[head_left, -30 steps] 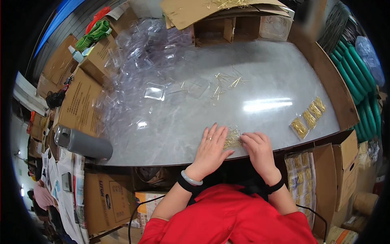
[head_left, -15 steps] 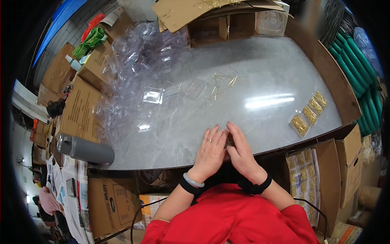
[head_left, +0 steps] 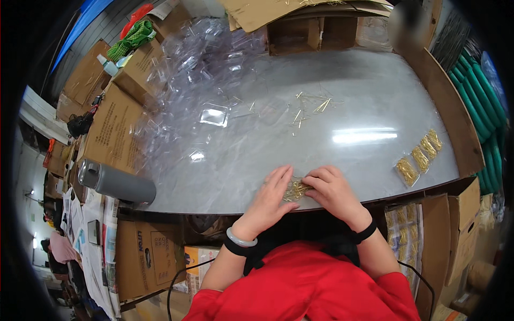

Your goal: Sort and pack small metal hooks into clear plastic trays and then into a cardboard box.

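Note:
Near the table's front edge, a small bundle of gold-coloured wire pieces (head_left: 294, 190) lies between my two hands; whether clear plastic surrounds it, I cannot make out. My left hand (head_left: 267, 200) cups the bundle's left side, fingers long and thumb along the near edge. From the other side, my right hand (head_left: 334, 193) bends its fingers and pinches the bundle's right end. Farther out, loose gold-coloured wire pieces (head_left: 322, 105) are scattered on the table. Several clear packs filled with gold-coloured pieces (head_left: 407, 171) lie in a slanting row at the right.
A heap of clear plastic cases (head_left: 187, 80) covers the left of the grey table (head_left: 257, 144). One clear case (head_left: 214, 115) lies at its edge. A grey bottle (head_left: 120, 183) lies at the front left. Cardboard compartments (head_left: 300, 36) stand behind, and a cardboard wall (head_left: 447, 107) bounds the right.
My hands were close together over the bundle, mostly hiding it. They have moved apart, the right one rightward with fingers now bent, and the gold-coloured pieces show between them. The view has shifted slightly.

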The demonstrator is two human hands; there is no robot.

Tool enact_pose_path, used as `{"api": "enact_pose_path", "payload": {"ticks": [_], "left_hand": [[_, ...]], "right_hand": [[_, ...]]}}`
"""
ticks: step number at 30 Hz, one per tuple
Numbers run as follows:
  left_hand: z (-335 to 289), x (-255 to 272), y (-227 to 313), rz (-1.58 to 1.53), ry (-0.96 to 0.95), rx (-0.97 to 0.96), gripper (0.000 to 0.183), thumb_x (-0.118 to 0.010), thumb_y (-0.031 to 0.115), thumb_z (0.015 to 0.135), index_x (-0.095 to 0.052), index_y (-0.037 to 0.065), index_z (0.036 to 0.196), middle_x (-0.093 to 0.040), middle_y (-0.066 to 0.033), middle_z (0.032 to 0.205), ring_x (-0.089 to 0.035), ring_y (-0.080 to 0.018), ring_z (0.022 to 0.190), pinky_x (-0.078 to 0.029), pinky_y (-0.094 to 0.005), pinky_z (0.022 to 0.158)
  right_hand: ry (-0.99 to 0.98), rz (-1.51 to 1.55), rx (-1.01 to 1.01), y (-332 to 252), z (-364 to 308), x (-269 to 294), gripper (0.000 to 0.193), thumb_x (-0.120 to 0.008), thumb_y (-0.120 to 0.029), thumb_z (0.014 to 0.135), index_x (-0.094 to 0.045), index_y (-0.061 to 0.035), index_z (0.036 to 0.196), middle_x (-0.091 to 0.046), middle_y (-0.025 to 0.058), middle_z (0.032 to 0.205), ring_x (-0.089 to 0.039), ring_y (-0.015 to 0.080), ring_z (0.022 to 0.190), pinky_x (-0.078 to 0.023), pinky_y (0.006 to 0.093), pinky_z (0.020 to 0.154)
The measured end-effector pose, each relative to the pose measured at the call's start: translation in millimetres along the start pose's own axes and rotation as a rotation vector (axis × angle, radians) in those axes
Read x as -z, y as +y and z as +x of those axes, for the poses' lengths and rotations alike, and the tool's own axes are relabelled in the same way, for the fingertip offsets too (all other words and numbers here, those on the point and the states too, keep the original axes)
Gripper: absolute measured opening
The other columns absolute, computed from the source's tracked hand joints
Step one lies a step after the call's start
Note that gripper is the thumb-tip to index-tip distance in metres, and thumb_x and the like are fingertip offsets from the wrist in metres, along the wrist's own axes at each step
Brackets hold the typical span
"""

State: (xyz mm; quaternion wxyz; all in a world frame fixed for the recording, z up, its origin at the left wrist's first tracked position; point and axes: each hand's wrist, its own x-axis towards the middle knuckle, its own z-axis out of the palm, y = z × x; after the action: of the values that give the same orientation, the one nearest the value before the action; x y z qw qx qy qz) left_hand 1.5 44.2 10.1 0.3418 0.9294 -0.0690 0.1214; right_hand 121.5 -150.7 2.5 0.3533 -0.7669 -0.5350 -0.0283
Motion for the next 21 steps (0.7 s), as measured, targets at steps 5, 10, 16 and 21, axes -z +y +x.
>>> {"api": "enact_pose_path", "payload": {"ticks": [5,10,16,21], "left_hand": [[-2.6,4.4,15.6,0.161,0.077,0.149,0.062,-0.078,0.01,0.082,-0.052,-0.004,0.137,-0.055,-0.0209,0.132,-0.054,-0.0421,0.119,-0.046,-0.0462,0.099],[6.2,-11.7,20.1,0.001,0.088,0.29,0.056,-0.076,0.006,0.082,-0.054,-0.001,0.133,-0.057,-0.0191,0.113,-0.061,-0.0365,0.1,-0.052,-0.0445,0.085],[18.6,3.7,21.8,0.237,0.143,0.037,0.056,-0.076,0.006,0.08,-0.056,0.0,0.132,-0.057,-0.0165,0.113,-0.056,-0.0363,0.107,-0.048,-0.0437,0.093],[22.2,0.8,17.0,0.172,0.021,0.085,0.042,-0.077,0.007,0.08,-0.062,0.0,0.118,-0.058,-0.0158,0.111,-0.054,-0.037,0.111,-0.046,-0.045,0.096]], "right_hand": [[0.052,-0.009,0.028,-0.3,-2.3,3.1,0.031,-0.075,-0.011,0.081,-0.066,-0.0063,0.111,-0.064,0.008,0.109,-0.058,0.03,0.105,-0.049,0.0413,0.093],[0.057,-0.046,-0.002,-9.0,-0.2,1.3,0.033,-0.074,-0.01,0.081,-0.065,-0.0057,0.112,-0.063,0.0084,0.111,-0.059,0.0305,0.106,-0.049,0.0416,0.094],[0.078,-0.062,-0.011,-6.4,-2.8,0.2,0.032,-0.072,-0.007,0.081,-0.064,-0.0051,0.113,-0.063,0.0085,0.113,-0.059,0.0304,0.109,-0.05,0.0415,0.095],[0.103,-0.11,0.031,-5.1,-2.8,1.7,0.032,-0.071,-0.005,0.081,-0.064,-0.0054,0.112,-0.064,0.0089,0.114,-0.059,0.0303,0.11,-0.05,0.0404,0.095]]}}
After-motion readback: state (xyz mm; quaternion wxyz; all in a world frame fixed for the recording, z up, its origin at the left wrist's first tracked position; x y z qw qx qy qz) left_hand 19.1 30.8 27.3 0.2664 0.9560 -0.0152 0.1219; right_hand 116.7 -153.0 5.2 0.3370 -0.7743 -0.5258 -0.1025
